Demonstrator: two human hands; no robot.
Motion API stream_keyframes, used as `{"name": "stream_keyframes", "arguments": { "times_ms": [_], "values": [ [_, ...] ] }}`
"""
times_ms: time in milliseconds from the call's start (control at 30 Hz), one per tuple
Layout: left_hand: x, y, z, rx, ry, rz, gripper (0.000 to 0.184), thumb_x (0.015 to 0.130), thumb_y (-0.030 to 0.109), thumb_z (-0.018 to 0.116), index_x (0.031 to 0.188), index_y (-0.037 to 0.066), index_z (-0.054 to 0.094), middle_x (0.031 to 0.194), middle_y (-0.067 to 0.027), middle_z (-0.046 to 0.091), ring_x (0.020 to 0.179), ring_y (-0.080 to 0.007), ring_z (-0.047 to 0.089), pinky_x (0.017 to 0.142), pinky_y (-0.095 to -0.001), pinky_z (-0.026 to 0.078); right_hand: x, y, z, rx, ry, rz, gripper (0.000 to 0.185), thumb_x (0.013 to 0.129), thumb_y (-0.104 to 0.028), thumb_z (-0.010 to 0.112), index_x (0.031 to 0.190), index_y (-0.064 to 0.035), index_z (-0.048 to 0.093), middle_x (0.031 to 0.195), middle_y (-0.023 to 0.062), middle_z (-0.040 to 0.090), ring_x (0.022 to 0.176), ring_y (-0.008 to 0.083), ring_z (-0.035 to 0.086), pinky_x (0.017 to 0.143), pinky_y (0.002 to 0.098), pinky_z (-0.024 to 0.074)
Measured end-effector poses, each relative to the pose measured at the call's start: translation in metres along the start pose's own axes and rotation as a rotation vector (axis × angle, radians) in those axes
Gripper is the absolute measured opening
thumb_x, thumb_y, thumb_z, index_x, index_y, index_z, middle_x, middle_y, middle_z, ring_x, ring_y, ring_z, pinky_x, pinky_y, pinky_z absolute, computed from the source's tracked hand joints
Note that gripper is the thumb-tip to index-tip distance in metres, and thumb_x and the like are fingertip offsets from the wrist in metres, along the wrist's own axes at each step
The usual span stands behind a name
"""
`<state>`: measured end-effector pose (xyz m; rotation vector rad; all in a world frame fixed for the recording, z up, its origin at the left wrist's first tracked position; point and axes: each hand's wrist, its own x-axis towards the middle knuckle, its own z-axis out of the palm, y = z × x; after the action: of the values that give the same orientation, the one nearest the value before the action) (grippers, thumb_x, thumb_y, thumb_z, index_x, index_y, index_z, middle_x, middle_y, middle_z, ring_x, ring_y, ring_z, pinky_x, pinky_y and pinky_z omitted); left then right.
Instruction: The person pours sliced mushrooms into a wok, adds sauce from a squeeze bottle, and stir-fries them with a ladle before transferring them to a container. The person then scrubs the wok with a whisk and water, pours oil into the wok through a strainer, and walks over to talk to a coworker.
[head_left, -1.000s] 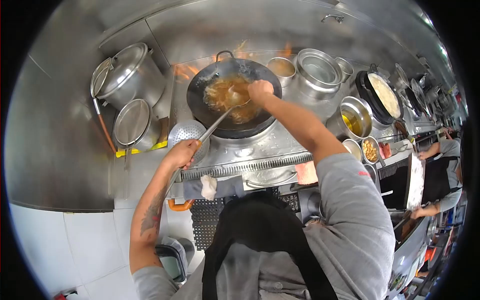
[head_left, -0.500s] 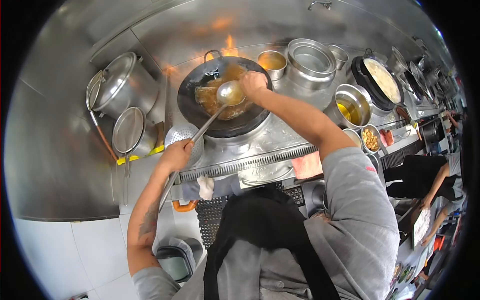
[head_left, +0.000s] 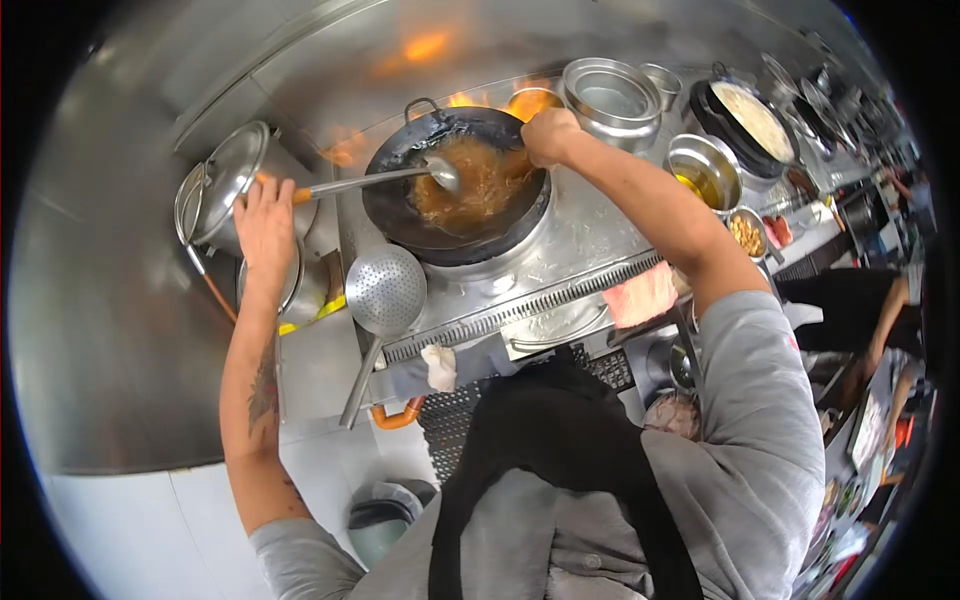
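My left hand is closed around the wooden handle end of a ladle, level with the lidded pot. The ladle's steel bowl reaches into the black wok, over bubbling brown liquid. At the wok's right rim, my right hand is closed with its knuckles up. A brown shape shows just below its fingers, but whether they grip it or the rim is hidden. A perforated skimmer lies at the wok's near left, its handle pointing toward me.
Flames rise behind the wok. A lidded pot stands at left. To the right are a water pot, a pot of yellow oil and a second wok. A pink cloth hangs at the front edge. Another person works at far right.
My left hand has moved up and left along the ladle, which now lies nearly level. My right hand has shifted right and up to the wok's rim. The brown liquid now bubbles more widely.
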<state>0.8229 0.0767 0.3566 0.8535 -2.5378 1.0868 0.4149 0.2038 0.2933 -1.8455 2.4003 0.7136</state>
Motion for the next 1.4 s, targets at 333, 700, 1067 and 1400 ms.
{"name": "stream_keyframes", "arguments": {
  "times_ms": [333,700,1067,1400],
  "values": [
    [-0.115,0.092,0.155,-0.999,-0.500,-0.231,0.030,0.084,0.029,0.069,0.085,-0.001,0.070,0.072,-0.0218,0.067,0.064,-0.0230,0.067,0.061,-0.0405,0.051,-0.147,0.066,-0.043,0.677,1.062,0.258,0.060,0.088,-0.043,0.063,0.140,-0.0167,0.051,0.107,0.0204,0.070,0.099,0.0415,0.066,0.089,0.0469,0.0521],
    [-0.168,0.155,0.090,-1.402,-0.431,-0.592,0.029,0.082,0.016,0.063,0.059,0.001,0.053,0.052,-0.0011,0.050,0.043,-0.0097,0.044,0.041,-0.0313,0.036,-0.296,0.098,-0.126,1.368,1.509,-0.185,0.065,0.093,-0.039,0.057,0.145,-0.0068,0.037,0.128,0.0270,0.057,0.121,0.0393,0.056,0.101,0.0409,0.0436],
    [-0.138,0.292,-0.084,-1.779,-0.787,-0.700,0.020,0.096,0.013,0.055,0.077,0.010,0.049,0.053,0.0057,0.042,0.038,-0.0044,0.038,0.033,-0.0230,0.028,-0.278,0.030,0.248,1.439,0.428,0.468,0.065,0.086,-0.034,0.066,0.144,-0.0148,0.045,0.111,0.0256,0.066,0.106,0.0431,0.063,0.095,0.0461,0.0486],
    [-0.141,0.721,-0.091,-1.497,-0.449,-0.848,0.044,0.096,0.046,0.055,0.081,0.006,0.063,0.074,-0.0133,0.067,0.062,-0.0204,0.065,0.041,-0.0362,0.042,-0.362,0.049,0.233,1.418,0.570,0.578,0.067,0.089,-0.030,0.068,0.145,-0.0071,0.041,0.119,0.0230,0.065,0.108,0.0345,0.065,0.091,0.0393,0.0497]
  ]
}}
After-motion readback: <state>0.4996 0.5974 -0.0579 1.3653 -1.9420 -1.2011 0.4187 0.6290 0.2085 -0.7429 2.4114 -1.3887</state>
